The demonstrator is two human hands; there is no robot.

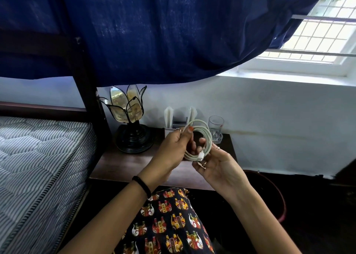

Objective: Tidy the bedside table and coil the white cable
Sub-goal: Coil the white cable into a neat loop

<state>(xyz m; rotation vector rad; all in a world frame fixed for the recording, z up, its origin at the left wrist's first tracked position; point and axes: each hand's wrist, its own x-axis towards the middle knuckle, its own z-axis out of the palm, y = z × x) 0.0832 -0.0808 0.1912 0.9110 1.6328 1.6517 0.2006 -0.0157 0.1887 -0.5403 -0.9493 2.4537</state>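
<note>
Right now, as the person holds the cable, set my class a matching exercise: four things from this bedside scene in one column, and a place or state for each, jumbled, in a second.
Things
1. cable
2. lamp
3. glass
4. mattress

Places or states
A. striped, left of the table
B. coiled in loops, held in both hands
C. clear, at the table's back right
D. petal-shaped shade, on the table's back left

Pairs: 1-B, 2-D, 3-C, 4-A

Bedside table (134,163) — lamp (133,126), napkin holder (176,127), glass (216,127)
</note>
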